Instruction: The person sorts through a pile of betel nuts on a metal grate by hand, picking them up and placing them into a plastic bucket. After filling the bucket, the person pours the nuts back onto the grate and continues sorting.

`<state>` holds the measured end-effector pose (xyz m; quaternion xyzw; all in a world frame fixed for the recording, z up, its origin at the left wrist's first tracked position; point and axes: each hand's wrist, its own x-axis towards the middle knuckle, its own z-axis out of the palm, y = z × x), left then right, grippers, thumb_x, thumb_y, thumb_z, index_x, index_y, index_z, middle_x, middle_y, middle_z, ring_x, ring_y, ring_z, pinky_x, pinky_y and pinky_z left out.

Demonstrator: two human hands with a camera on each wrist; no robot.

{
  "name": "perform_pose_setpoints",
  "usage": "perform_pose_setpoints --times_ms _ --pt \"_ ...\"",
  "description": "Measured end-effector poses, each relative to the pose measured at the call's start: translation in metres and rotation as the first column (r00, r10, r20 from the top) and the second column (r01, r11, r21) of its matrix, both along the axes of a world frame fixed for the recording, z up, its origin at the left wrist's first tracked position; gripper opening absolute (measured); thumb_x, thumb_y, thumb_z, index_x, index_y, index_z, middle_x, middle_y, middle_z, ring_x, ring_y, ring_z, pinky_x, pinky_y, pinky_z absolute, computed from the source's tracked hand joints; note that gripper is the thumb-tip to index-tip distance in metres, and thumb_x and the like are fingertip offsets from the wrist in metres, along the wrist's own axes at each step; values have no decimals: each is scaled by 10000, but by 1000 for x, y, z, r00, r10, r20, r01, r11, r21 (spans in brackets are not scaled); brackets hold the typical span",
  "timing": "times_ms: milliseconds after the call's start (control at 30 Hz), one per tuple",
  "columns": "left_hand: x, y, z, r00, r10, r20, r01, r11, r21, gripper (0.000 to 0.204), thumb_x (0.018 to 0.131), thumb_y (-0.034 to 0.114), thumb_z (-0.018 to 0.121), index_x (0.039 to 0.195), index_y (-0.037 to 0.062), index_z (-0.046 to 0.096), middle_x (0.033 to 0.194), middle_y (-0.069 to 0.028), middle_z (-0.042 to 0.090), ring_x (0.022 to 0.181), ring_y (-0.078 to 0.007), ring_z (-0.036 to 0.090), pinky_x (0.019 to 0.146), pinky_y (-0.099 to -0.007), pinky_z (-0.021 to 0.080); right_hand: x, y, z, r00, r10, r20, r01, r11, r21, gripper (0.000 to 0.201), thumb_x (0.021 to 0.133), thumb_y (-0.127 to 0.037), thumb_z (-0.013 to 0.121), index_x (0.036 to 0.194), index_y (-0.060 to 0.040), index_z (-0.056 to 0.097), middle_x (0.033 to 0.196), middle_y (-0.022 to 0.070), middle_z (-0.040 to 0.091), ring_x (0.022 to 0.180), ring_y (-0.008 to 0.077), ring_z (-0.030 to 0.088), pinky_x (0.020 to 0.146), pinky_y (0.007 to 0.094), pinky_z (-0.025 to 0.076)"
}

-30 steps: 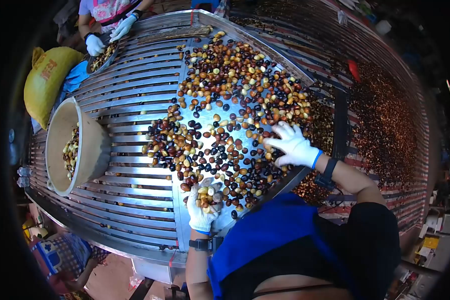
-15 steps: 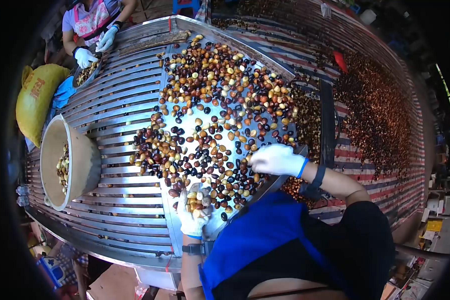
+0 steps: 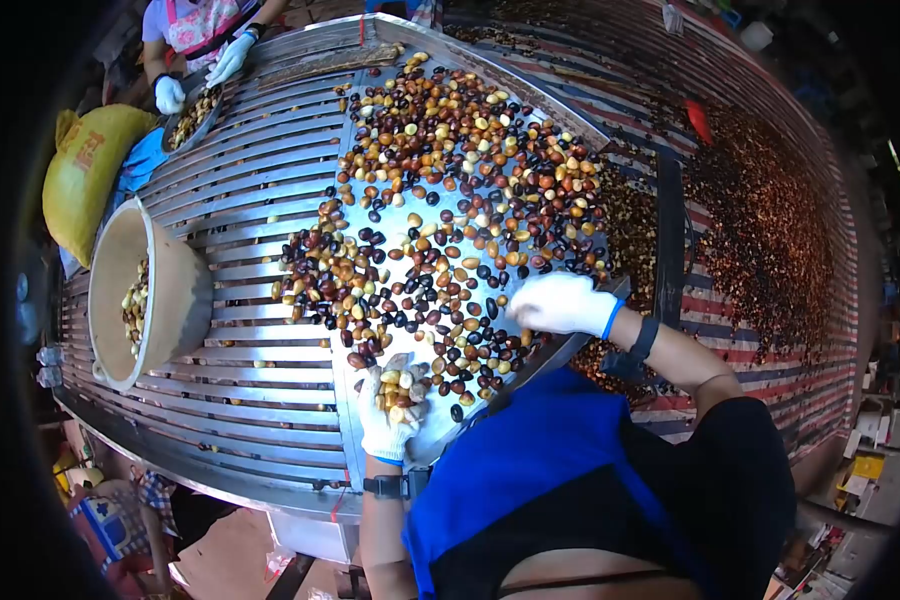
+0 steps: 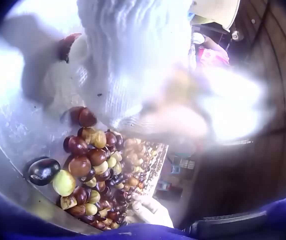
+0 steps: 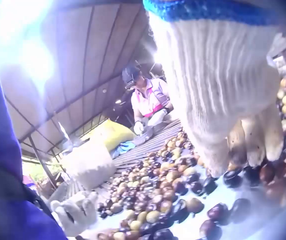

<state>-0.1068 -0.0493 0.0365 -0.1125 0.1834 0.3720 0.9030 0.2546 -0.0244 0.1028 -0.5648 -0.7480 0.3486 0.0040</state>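
Observation:
Glossy nut-like fruits (image 3: 450, 130), dark, brown and yellow, lie spread over a smooth metal panel. My left hand (image 3: 382, 425), in a white knit glove, cups several pale yellow fruits (image 3: 400, 388) near the panel's front edge. From the right wrist side, that hand's gloved fingers (image 5: 80, 207) look curled. My right hand (image 3: 566, 304), gloved too, is over the right edge of the spread. Its stained fingertips (image 5: 255, 159) point down and touch the dark fruits there. Fingers of the right hand (image 4: 153, 210) also show beyond a heap in the left wrist view.
A slatted metal table (image 3: 260, 350) carries a beige bucket (image 3: 185, 300) partly filled with pale fruits. Past it are a yellow sack (image 3: 95, 175) and a gloved person (image 3: 205, 35) at a basin (image 3: 192, 122). Small brown pieces (image 3: 765, 230) cover a striped sheet at right.
My right hand's spread fingers have drawn together and bent down, and the hand has come closer to the panel's near right edge. The left hand keeps its handful in place.

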Motion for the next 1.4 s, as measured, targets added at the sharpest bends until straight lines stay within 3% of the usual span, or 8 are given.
perform_pose_setpoints --times_ms 133,300,500,600,900,1000,1233,1400 --pt "-3 3 1 999 -1 48 1 1000 3 455 1016 449 472 1260 73 554 1058 -175 593 782 -266 591 481 -298 492 -27 -1 0 983 182 11 -171 941 -292 311 830 -325 603 1090 -277 767 994 54 755 939 263 715 808 378 548" --pt "-12 2 9 998 7 -60 -6 1000 11 457 1020 442 472 1286 78 543 1066 -175 594 787 -266 578 482 -289 477 4 22 -27 975 -221 -11 220 958 182 181 905 -244 570 975 -185 727 870 111 673 834 335 671 722 459 528" --pt "-13 -4 25 989 113 94 -113 994 4 412 1025 447 462 1247 107 531 1047 -117 531 848 -225 489 528 -263 478 -50 13 -37 984 172 38 -168 848 503 79 837 -160 615 875 -100 651 790 115 618 733 323 651 606 444 506" --pt "-11 -7 29 986 113 122 -118 992 36 365 1020 427 489 1177 102 547 1013 -108 518 849 -228 519 535 -279 488 -66 8 -62 975 117 190 -212 754 621 65 804 -149 632 854 -107 623 767 112 591 691 308 639 523 444 475" --pt "-14 -27 15 984 161 73 -162 987 11 355 1019 383 455 1200 105 581 1051 -158 598 826 -254 545 531 -282 493 -82 40 -15 991 118 -62 -103 974 204 261 800 -202 609 1029 -95 675 926 152 700 849 346 691 722 476 549" --pt "-13 -26 8 985 150 84 -150 989 -11 390 1026 420 454 1217 105 580 1055 -165 599 837 -263 555 507 -284 479 -112 29 -31 856 505 106 -506 780 368 146 805 -159 610 934 -106 656 963 138 665 855 328 679 644 455 539" --pt "-11 -28 15 985 158 64 -160 986 41 401 1021 433 503 1202 80 557 1003 -108 554 819 -234 556 517 -274 476 -109 29 -58 864 471 176 -484 686 544 152 802 -146 640 945 -101 666 908 137 643 737 325 673 598 442 532" --pt "-11 -30 4 990 142 -17 -142 990 -1 425 1023 427 488 1258 78 553 1004 -127 574 822 -243 563 488 -285 478 -99 54 -40 943 330 -49 -318 933 166 332 834 -188 598 1135 -79 684 1013 191 670 777 296 696 620 419 560"
